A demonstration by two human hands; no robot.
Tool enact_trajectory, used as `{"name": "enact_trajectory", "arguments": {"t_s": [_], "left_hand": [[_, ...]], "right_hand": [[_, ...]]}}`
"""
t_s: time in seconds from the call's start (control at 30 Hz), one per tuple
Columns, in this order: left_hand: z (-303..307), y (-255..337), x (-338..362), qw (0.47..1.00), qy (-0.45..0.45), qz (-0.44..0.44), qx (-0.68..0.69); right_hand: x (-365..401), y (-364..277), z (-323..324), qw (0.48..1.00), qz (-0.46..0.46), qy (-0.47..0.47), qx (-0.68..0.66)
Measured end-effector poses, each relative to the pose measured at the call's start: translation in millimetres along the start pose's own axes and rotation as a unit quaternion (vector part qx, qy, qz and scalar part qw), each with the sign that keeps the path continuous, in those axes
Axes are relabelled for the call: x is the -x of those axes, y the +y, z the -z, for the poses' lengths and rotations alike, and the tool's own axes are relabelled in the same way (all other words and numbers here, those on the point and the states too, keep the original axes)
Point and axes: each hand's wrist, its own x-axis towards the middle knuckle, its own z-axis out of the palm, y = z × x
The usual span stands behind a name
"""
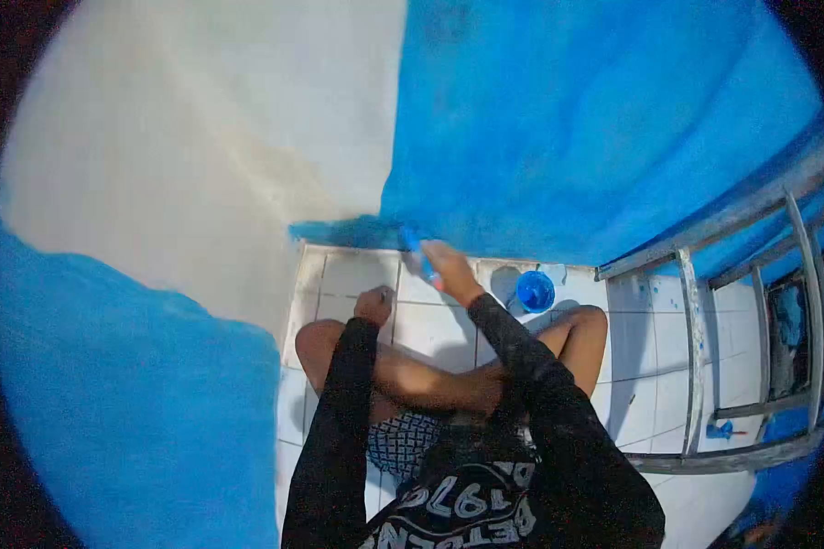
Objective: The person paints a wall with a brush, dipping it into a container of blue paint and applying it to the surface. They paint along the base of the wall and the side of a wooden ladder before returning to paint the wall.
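My right hand (452, 273) is wrapped round a blue-stained paintbrush (418, 252). The brush tip meets the bottom of the wall, just above the floor tiles, at the end of a blue painted strip (339, 229). Curled into a fist, my left hand (373, 305) is over the tiles by my knee, and nothing shows in it. To the right of my right hand, a small tub (535, 291) with blue paint inside stands on the floor near my other knee.
A paint-spotted ladder (691, 348) occupies the right side. Within its frame a blue-smeared brush (725, 430) lies on the white tiled floor (435, 325). The wall ahead is part white, part blue (558, 119); the left wall has blue (156, 384) below.
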Motion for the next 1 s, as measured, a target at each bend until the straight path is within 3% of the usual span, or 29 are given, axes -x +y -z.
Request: {"name": "enact_trajectory", "arguments": {"t_s": [0.03,0.1,0.17,0.2,0.27,0.3,0.37,0.43,0.5,0.53,0.6,0.7,0.73,0.77,0.83,0.9,0.97,1.0], "left_hand": [[-7.4,-5.2,3.9,0.999,0.047,-0.006,-0.014],[-14.8,-7.8,-4.7,0.996,0.044,-0.021,0.071],[-12.1,11.5,-2.9,0.996,-0.025,0.045,0.077],[-7.4,19.3,-2.1,0.994,-0.022,0.061,0.086],[-1.0,33.0,-5.9,0.977,-0.168,0.129,0.01],[-7.2,31.0,-9.2,0.976,-0.168,0.136,0.016],[-21.9,25.5,-13.9,0.959,-0.253,0.111,-0.067],[-0.9,40.5,-12.7,0.956,-0.252,0.153,-0.008],[-62.2,-4.2,-17.9,0.954,-0.269,0.134,-0.019],[-145.8,-63.8,-9.3,0.997,-0.051,0.011,0.06],[-107.0,-49.0,-11.5,0.984,-0.158,0.077,0.017],[-35.0,-7.3,-10.9,0.954,-0.272,0.127,0.005],[-15.2,3.8,-10.6,0.945,-0.297,0.139,0.008],[-8.5,8.7,-7.4,0.944,-0.296,0.141,0.013],[2.0,17.0,0.3,0.962,-0.213,0.166,0.024],[25.6,27.9,-7.0,0.955,-0.242,0.167,0.036],[24.6,33.4,-5.3,0.944,-0.279,0.168,0.046],[21.1,36.8,-7.3,0.943,-0.277,0.178,0.042]], "right_hand": [[15.5,3.1,2.1,1.0,0.007,0.03,-0.002],[41.6,11.3,13.6,0.995,-0.087,0.055,-0.001],[59.6,-5.1,33.2,0.982,-0.147,0.065,0.095],[58.4,-14.2,35.7,0.984,-0.143,0.048,0.091],[50.5,-30.7,39.0,0.99,-0.062,0.083,0.099],[42.0,-42.2,36.6,0.991,-0.059,0.073,0.097],[19.1,-68.5,17.7,0.998,-0.047,-0.029,0.012],[-12.4,-77.8,-16.2,0.997,0.063,-0.029,-0.04],[-40.9,-79.9,-59.2,0.982,0.031,-0.123,-0.143],[-53.3,-82.1,-81.4,0.981,0.031,-0.124,-0.146],[-71.5,-78.2,-115.7,0.984,0.083,-0.146,-0.054],[-85.6,-60.1,-132.1,0.987,0.04,-0.148,-0.052],[-86.0,-59.4,-120.5,0.994,0.04,-0.103,-0.023],[-78.6,-54.1,-112.7,0.993,0.04,-0.108,-0.023],[-55.0,-44.5,-93.0,0.997,0.026,-0.067,-0.021],[-21.9,-31.1,-66.7,0.999,-0.009,-0.033,0.001],[3.1,-33.4,-33.3,0.991,-0.106,-0.069,0.041],[11.0,-41.5,-29.3,0.991,-0.106,-0.071,0.041]]}}
